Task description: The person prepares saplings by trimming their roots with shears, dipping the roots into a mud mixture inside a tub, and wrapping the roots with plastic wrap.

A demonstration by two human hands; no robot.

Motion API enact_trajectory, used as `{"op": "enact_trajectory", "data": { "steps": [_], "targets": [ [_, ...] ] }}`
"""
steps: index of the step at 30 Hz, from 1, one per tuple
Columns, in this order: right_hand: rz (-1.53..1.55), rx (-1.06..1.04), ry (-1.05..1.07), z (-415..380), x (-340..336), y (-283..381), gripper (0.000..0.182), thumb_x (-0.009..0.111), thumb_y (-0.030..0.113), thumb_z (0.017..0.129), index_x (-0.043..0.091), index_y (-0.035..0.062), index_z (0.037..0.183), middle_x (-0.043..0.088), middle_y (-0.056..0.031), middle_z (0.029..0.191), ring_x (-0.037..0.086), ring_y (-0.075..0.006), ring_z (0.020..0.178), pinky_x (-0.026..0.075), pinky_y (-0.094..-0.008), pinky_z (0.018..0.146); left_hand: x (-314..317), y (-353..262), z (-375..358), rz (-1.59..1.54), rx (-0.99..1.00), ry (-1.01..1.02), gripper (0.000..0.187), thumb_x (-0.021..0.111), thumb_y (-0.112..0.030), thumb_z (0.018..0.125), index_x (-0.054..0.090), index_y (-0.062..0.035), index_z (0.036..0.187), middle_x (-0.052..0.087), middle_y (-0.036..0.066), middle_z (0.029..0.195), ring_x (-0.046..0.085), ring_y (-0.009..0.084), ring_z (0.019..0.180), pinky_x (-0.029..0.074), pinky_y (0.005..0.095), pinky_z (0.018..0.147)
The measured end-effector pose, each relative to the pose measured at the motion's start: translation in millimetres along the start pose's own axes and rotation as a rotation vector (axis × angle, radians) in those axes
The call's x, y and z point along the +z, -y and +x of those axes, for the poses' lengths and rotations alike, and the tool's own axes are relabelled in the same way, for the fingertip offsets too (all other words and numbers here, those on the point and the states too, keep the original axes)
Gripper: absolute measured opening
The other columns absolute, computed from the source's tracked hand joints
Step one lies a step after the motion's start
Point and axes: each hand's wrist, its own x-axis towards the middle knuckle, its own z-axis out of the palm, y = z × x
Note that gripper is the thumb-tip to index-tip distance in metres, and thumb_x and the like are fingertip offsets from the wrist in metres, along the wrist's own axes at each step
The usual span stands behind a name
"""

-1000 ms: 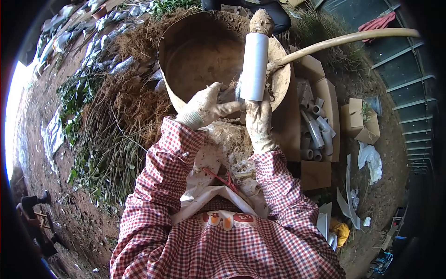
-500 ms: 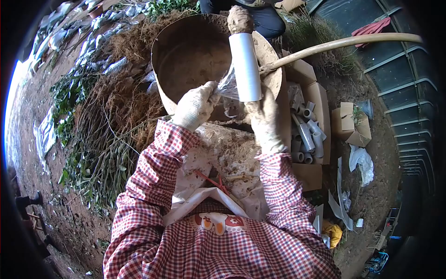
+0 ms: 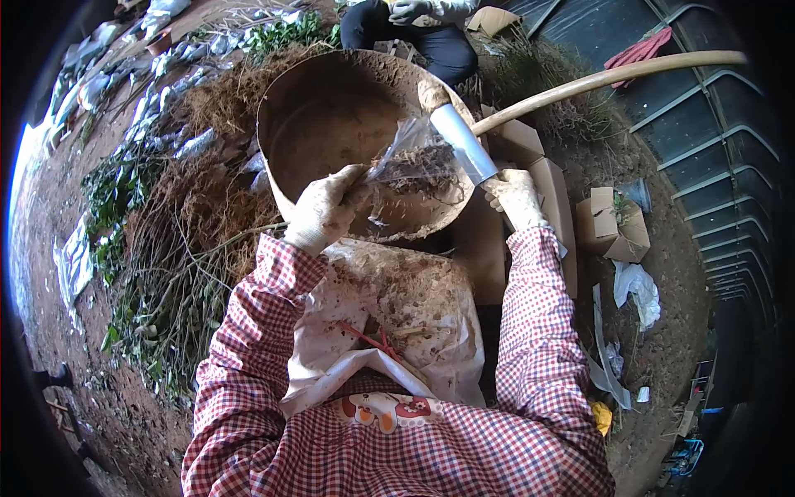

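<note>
My right hand (image 3: 515, 199), in a soiled pale glove, is closed around the near end of a roll of clear plastic film (image 3: 460, 141). The roll tilts over the basin's right side, and its far end is caked with brown mud. A sheet of film (image 3: 406, 149) stretches from the roll to my left hand (image 3: 327, 207), whose gloved fingers are closed on its edge. Dark muddy roots (image 3: 426, 170) show behind and below the film. A thin stem (image 3: 248, 235) reaches my left hand from the left; whether the fingers hold it too is hidden.
A large round basin (image 3: 267, 157), mud-coated inside, stands ahead with a long wooden handle (image 3: 613, 79) leaning out rightward. Bare-rooted plants (image 3: 178, 248) are heaped left. Cardboard boxes (image 3: 556, 207) stand right. Another person's gloved hand (image 3: 410, 12) is beyond the basin.
My right hand has moved right with the roll, which has gone from nearly upright to slanted. More film is stretched out between the hands. My left hand has shifted slightly left and nearer.
</note>
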Motion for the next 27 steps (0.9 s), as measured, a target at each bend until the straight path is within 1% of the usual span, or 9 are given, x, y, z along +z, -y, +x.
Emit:
{"op": "enact_trajectory", "data": {
  "steps": [4,7,10,13,16,19,20,23,27],
  "targets": [
    [0.019,0.241,0.308,27.8,-2.5,-11.4,0.009,0.062,0.011,0.086,0.064,0.0032,0.089,0.063,-0.0042,0.065,0.055,-0.0121,0.046,0.041,-0.0218,0.041,-8.1,10.8,7.0,-0.266,-0.045,-0.013,0.028,0.059,-0.014,0.094,0.058,0.0014,0.118,0.063,0.001,0.085,0.053,0.0071,0.074,0.047,0.0248,0.068],
    [-0.618,0.238,0.341,28.2,29.3,-16.0,0.022,0.067,0.026,0.083,0.067,0.0041,0.089,0.062,-0.0022,0.062,0.056,-0.0127,0.046,0.047,-0.0294,0.042,-17.5,5.5,12.8,-0.48,-0.059,-0.021,0.029,0.059,-0.015,0.095,0.058,0.0021,0.118,0.062,0.0,0.086,0.052,0.0059,0.073,0.045,0.022,0.068],
    [-0.79,-0.29,0.277,11.3,51.9,-38.0,0.019,0.064,0.027,0.08,0.069,0.008,0.079,0.066,-0.0074,0.069,0.064,-0.0193,0.059,0.052,-0.0329,0.053,-25.6,14.2,24.3,-0.791,-0.051,0.027,0.029,0.059,-0.016,0.095,0.058,-0.0001,0.119,0.062,0.0,0.085,0.053,0.0065,0.076,0.045,0.0222,0.07],
    [-1.117,-0.642,0.232,-42.4,72.6,17.5,0.024,0.067,0.031,0.074,0.069,0.0079,0.078,0.068,-0.0135,0.076,0.068,-0.0308,0.075,0.055,-0.0412,0.067,-44.8,-13.6,29.7,-0.625,-0.064,-0.029,0.027,0.057,-0.022,0.096,0.06,-0.0016,0.114,0.06,-0.001,0.079,0.047,0.0016,0.055,0.039,0.0181,0.05],
    [-0.92,-1.012,0.252,-58.6,70.4,29.1,0.024,0.067,0.03,0.078,0.067,0.0056,0.076,0.067,-0.0139,0.074,0.066,-0.0286,0.065,0.053,-0.0394,0.058,-63.2,-25.5,31.4,-0.541,-0.168,-0.01,0.028,0.056,-0.027,0.097,0.06,-0.0035,0.111,0.059,-0.002,0.077,0.039,-0.0012,0.043,0.03,0.0168,0.037],
    [0.847,0.106,1.085,-80.4,37.5,81.9,0.03,0.067,0.029,0.083,0.059,0.0053,0.067,0.048,-0.0008,0.061,0.049,-0.0123,0.048,0.039,-0.0221,0.04,-78.5,-33.3,32.8,-0.354,-0.054,0.046,0.027,0.056,-0.024,0.097,0.059,-0.0012,0.112,0.06,0.0,0.081,0.047,0.0034,0.056,0.04,0.0196,0.05],
    [0.892,0.251,1.165,-87.8,24.8,109.3,0.029,0.065,0.029,0.084,0.059,0.0062,0.066,0.043,0.0006,0.06,0.049,-0.0117,0.049,0.037,-0.0216,0.04,-82.6,-31.4,34.3,-0.23,0.016,0.048,0.027,0.055,-0.022,0.097,0.058,-0.0004,0.113,0.06,0.001,0.082,0.049,0.0051,0.06,0.043,0.021,0.055],
    [-0.346,-0.602,0.939,-111.2,-13.5,197.2,0.031,0.067,0.036,0.078,0.065,0.0053,0.072,0.054,-0.0047,0.059,0.055,-0.0154,0.054,0.042,-0.028,0.044,-90.1,-36.9,30.8,-0.072,0.142,0.054,0.027,0.056,-0.017,0.095,0.056,-0.0009,0.117,0.064,0.007,0.085,0.059,0.013,0.071,0.05,0.0289,0.066],
    [-0.87,-0.751,0.776,-114.3,-47.8,256.8,0.026,0.07,0.027,0.072,0.069,0.0011,0.075,0.062,-0.006,0.058,0.056,-0.0145,0.052,0.046,-0.0303,0.05,-87.5,-46.8,22.6,-0.092,0.178,0.113,0.031,0.056,-0.015,0.095,0.054,-0.0005,0.122,0.066,0.017,0.094,0.067,0.0215,0.085,0.053,0.0332,0.075]
  ]
}}
